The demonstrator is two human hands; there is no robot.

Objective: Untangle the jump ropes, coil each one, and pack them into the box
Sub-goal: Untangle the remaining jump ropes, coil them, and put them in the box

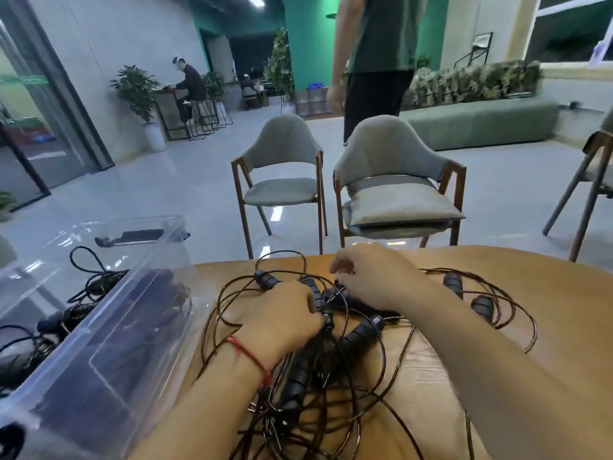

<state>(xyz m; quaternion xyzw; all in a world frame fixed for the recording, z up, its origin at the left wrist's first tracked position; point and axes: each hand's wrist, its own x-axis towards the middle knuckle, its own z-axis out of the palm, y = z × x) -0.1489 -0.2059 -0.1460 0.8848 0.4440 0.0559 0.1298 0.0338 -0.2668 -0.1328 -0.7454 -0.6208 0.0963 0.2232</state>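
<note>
Jump ropes lie tangled mid-table. The left hand grips the knot, likely anchoring it. The right hand curls into cords near the far edge; its hold cannot be determined. The box stands open at the left edge, ready for packing.

Single head-worn wide-angle view, facing forward and down; left hand and right hand close below, chairs beyond.

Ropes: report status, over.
Left hand grips a handle; right hand in the tangle, grip unclear. Ropes knotted on table. Box open at left, nothing blocking.
</note>
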